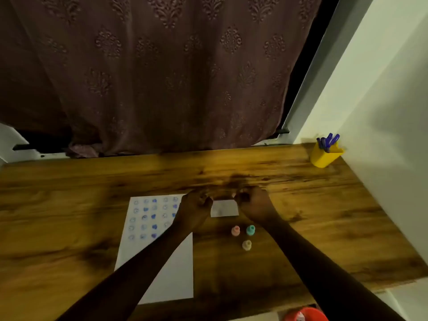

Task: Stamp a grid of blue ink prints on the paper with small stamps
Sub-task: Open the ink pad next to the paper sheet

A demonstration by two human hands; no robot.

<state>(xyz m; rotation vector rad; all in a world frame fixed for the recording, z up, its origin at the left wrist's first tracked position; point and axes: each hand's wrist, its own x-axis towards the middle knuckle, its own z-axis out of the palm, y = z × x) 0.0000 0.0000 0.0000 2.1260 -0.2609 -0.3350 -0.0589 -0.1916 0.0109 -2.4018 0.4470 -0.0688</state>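
A white paper sheet lies on the wooden desk, and its upper half holds a grid of blue prints. To its right sits a small white rectangular ink pad. My left hand curls around the pad's left end, partly covering the paper's top right corner. My right hand grips the pad's upper right corner. Three small stamps stand just in front of the pad: a pink stamp, a teal stamp and a pale yellow stamp. The picture is blurred, so the fingers are hard to make out.
A yellow holder with blue pens stands at the desk's far right corner, against a white wall. A dark patterned curtain hangs behind the desk. A red object shows below the front edge.
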